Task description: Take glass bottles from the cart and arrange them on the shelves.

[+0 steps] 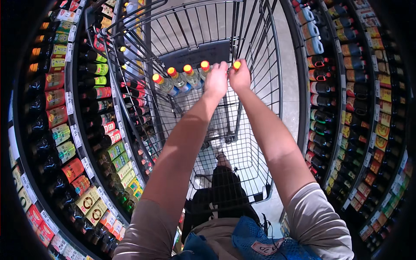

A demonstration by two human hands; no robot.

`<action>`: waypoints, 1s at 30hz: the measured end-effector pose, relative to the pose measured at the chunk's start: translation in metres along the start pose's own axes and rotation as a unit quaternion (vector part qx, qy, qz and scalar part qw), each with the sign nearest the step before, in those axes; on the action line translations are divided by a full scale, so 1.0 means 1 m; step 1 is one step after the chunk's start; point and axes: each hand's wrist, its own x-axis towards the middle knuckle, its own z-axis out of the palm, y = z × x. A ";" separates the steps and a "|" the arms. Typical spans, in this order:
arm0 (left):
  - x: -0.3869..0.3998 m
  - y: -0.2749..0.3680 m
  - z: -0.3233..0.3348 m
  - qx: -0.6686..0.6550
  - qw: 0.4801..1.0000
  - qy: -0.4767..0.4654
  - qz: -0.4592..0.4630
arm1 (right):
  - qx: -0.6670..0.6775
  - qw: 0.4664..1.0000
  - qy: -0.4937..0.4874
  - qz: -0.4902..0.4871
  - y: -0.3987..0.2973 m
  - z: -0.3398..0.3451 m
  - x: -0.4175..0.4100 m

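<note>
Both my hands reach forward over the wire shopping cart (250, 152). In my right hand (242, 78) is a bottle with a yellow cap (237, 65); the hand hides most of its body. Right beside it is my left hand (217, 79), its fingers bent and partly out of sight, so what it grips is unclear. Several clear bottles (166, 86) with yellow-and-red caps stand in a row in the cart, to the left of my hands. The rightmost of them, a bottle (203, 74), is partly covered by my left hand.
A dark panel (195, 53) spans the cart's far end. Shelves of dark sauce bottles (55, 99) with price tags (69, 102) line the left side. More shelved bottles (321, 87) and white jugs (310, 31) line the right. A blue mesh vest (248, 232) hangs at my front.
</note>
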 end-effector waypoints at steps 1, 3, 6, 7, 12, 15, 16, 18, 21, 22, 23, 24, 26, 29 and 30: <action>-0.005 -0.003 0.004 -0.007 1.000 0.021 0.000 | -0.005 1.000 -0.001 -0.012 0.001 0.000 -0.005; -0.021 0.008 0.013 -0.029 0.999 -0.011 -0.013 | 0.010 0.999 0.026 -0.041 0.019 -0.012 -0.018; -0.049 0.004 0.005 -0.052 0.998 0.011 -0.018 | 0.001 0.997 0.045 -0.068 0.011 -0.024 -0.050; -0.061 0.006 -0.002 -0.062 0.998 0.020 -0.023 | -0.016 0.995 0.051 -0.084 0.008 -0.028 -0.062; -0.151 0.011 -0.060 -0.272 0.953 0.036 -0.130 | 0.024 0.986 0.016 -0.164 -0.032 -0.065 -0.140; -0.213 0.052 -0.136 -0.197 0.972 0.121 -0.043 | 0.053 0.985 -0.026 -0.161 -0.047 -0.121 -0.169; -0.237 0.064 -0.173 -0.221 0.963 0.147 -0.046 | 0.092 0.978 -0.045 -0.184 -0.070 -0.139 -0.185; -0.293 0.080 -0.227 -0.245 0.948 0.195 -0.054 | 0.081 0.971 -0.073 -0.213 -0.099 -0.164 -0.215; -0.378 0.092 -0.295 -0.235 0.923 0.304 -0.026 | 0.105 0.945 -0.132 -0.281 -0.169 -0.193 -0.258; -0.407 0.099 -0.320 -0.210 0.917 0.337 -0.040 | 0.114 0.929 -0.141 -0.322 -0.189 -0.192 -0.270; -0.438 0.107 -0.342 -0.187 0.910 0.366 -0.051 | 0.126 0.918 -0.171 -0.334 -0.213 -0.192 -0.287; -0.468 0.114 -0.360 -0.155 0.900 0.404 -0.062 | 0.138 0.903 -0.208 -0.351 -0.234 -0.191 -0.300; -0.526 0.133 -0.393 -0.128 0.884 0.425 -0.146 | 0.172 0.874 -0.272 -0.365 -0.274 -0.189 -0.334; -0.609 0.147 -0.427 -0.072 0.830 0.535 -0.138 | 0.236 0.790 -0.363 -0.434 -0.343 -0.177 -0.406; -0.638 0.156 -0.440 -0.071 0.816 0.558 -0.131 | 0.253 0.760 -0.387 -0.456 -0.361 -0.175 -0.429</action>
